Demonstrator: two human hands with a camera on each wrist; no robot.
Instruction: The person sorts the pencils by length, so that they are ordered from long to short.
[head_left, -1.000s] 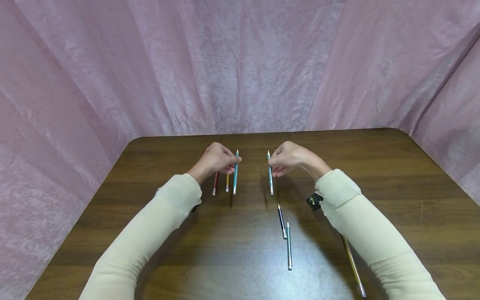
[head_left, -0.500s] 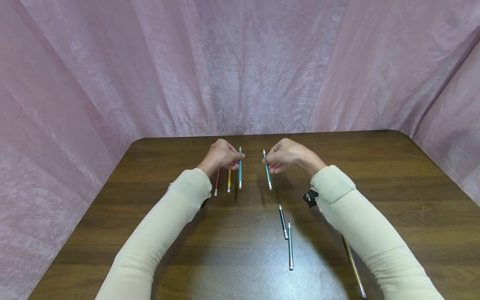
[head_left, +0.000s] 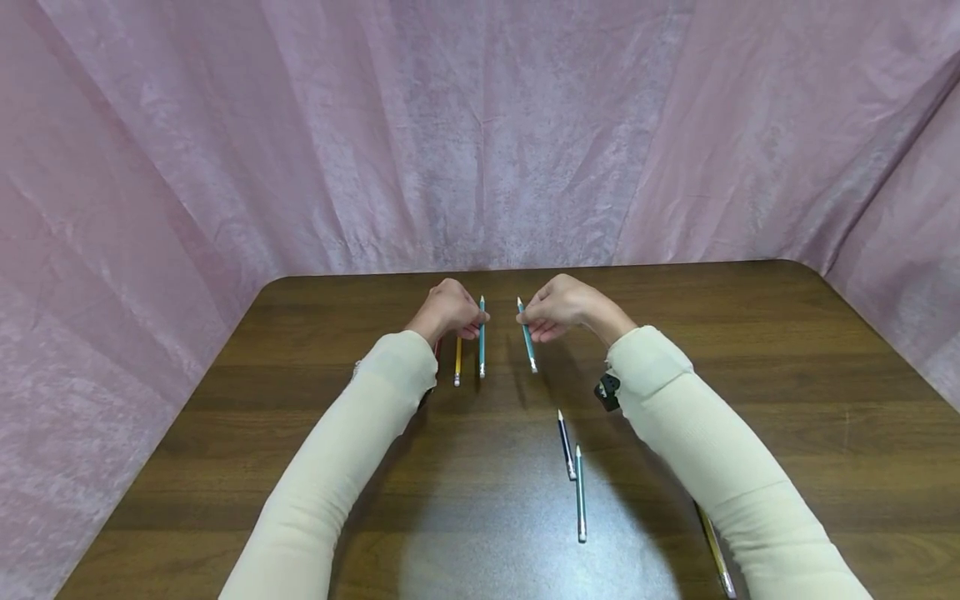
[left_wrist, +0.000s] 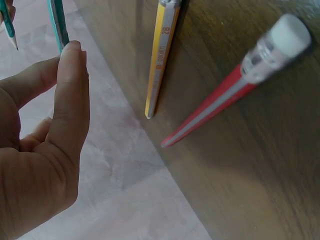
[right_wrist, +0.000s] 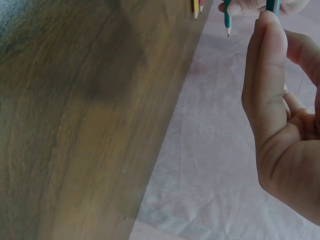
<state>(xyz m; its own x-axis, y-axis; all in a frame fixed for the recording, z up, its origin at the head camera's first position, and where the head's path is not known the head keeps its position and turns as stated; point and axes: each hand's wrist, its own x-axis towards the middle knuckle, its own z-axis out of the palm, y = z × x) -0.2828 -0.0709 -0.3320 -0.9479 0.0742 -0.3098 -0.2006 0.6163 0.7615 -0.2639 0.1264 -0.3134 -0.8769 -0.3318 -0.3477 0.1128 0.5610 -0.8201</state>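
Head view: pinching a left teal pencil [head_left: 482, 354] in the left hand [head_left: 450, 310], gripped closer to the tip than the eraser. Also pinching a right teal pencil [head_left: 529, 348] in the right hand [head_left: 561, 307], same sort of spot, just tilted more. Can see a yellow pencil [head_left: 458, 362] beside the left one, plus a navy pencil [head_left: 566, 444] and a green pencil [head_left: 581, 497] close together on the wooden table [head_left: 787, 375]. Left wrist: pinched narrow, thumb to finger, near that yellow one and a red pencil [left_wrist: 207, 108]. Right wrist: pinched narrow too, showing only a stub of pencil at the fingertips.
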